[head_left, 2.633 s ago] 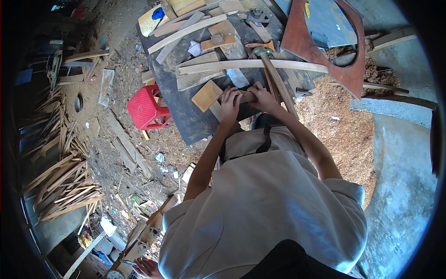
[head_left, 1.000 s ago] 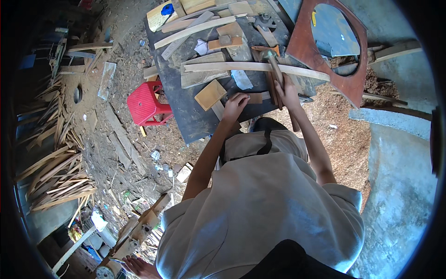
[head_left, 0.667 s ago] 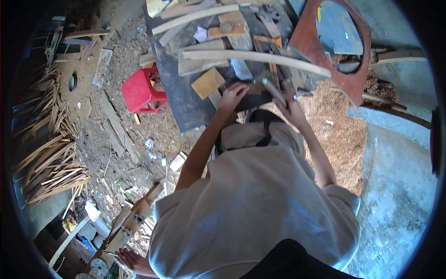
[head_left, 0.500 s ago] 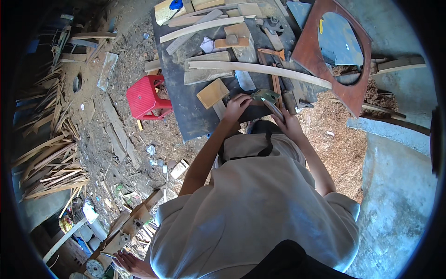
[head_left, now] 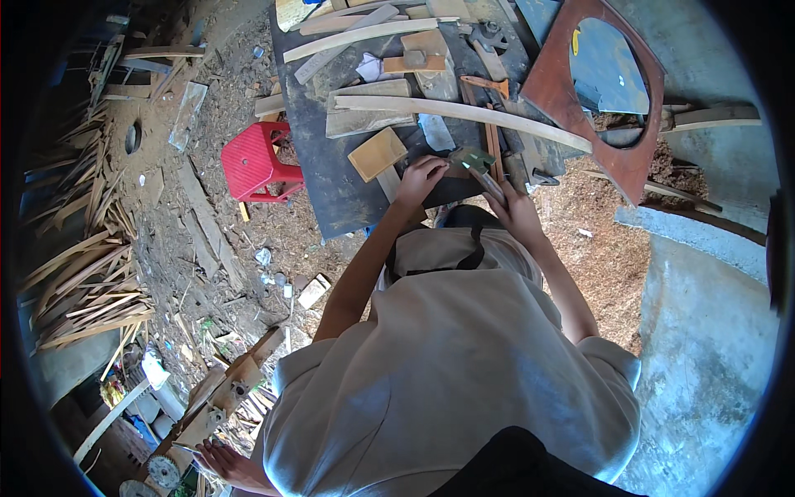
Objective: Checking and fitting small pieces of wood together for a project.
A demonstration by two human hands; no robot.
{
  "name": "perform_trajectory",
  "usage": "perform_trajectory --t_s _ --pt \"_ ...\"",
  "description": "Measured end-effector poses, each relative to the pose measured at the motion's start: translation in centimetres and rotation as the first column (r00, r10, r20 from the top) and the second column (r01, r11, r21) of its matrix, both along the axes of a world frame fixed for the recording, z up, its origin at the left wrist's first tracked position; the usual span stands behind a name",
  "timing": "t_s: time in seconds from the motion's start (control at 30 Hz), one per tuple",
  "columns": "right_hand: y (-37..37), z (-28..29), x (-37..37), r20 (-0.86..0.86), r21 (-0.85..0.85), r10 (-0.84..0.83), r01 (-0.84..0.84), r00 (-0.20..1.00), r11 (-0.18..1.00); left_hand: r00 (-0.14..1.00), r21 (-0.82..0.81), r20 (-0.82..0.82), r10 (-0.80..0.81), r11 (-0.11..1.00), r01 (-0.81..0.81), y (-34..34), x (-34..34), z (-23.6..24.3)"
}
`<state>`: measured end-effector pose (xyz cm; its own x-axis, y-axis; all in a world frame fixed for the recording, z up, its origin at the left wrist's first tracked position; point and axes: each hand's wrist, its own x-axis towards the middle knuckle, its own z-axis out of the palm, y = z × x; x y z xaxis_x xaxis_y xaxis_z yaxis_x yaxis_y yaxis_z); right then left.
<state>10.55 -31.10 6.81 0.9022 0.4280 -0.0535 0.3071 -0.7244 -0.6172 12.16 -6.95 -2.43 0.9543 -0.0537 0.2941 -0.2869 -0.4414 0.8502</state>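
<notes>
Both arms reach forward to the near edge of a dark worktable [head_left: 339, 203]. My left hand [head_left: 421, 180] is closed, its fingertips pinched together by the left end of a dark green, flat-looking piece [head_left: 474, 157]. Whatever sits between those fingertips is too small to make out. In my right hand [head_left: 517, 211] a slim greyish tool [head_left: 487, 182] with a pale pointed tip is gripped, and it slants up and left. Its tip lies at the lower edge of the green piece. The tool's exact kind does not show. A small wooden block [head_left: 378, 154] rests left of my left hand.
A long curved wooden strip [head_left: 464, 115] crosses the table. Beyond lie boards, an orange-handled brush [head_left: 487, 84] and a clamp-like metal tool [head_left: 490, 37]. A brown panel with an oval hole [head_left: 542, 70] leans right. A red stool [head_left: 258, 160] stands left. Another person's hand [head_left: 228, 465] shows lower left.
The whole view has shifted slightly. Both hands stay close together at the green piece with nearly the same grips; the slim tool remains in the right hand.
</notes>
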Motion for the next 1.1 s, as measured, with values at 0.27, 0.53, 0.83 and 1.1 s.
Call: perform_trajectory --t_s 0.27,0.53,0.83,1.1 --pt "0.1 -0.5 -0.3 -0.046 0.004 0.004 -0.004 0.999 1.000 1.000 0.021 -0.007 0.003 1.000 -0.003 -0.1 0.0 -0.3" --pt "0.9 1.8 1.9 0.119 0.180 -0.112 0.090 0.987 0.980 0.997 0.026 0.069 0.021 0.999 -0.023 -0.1 -0.1 0.0" --pt "2.4 -3.4 10.7 0.334 -0.196 -0.257 0.333 0.907 0.922 0.998 0.114 0.054 0.027 0.993 -0.033 -0.3 -0.1 1.1" --pt "2.7 -6.3 12.7 0.276 -0.272 -0.356 0.427 0.893 0.862 0.999 0.148 0.053 -0.014 0.989 0.006 -0.7 0.0 1.4"
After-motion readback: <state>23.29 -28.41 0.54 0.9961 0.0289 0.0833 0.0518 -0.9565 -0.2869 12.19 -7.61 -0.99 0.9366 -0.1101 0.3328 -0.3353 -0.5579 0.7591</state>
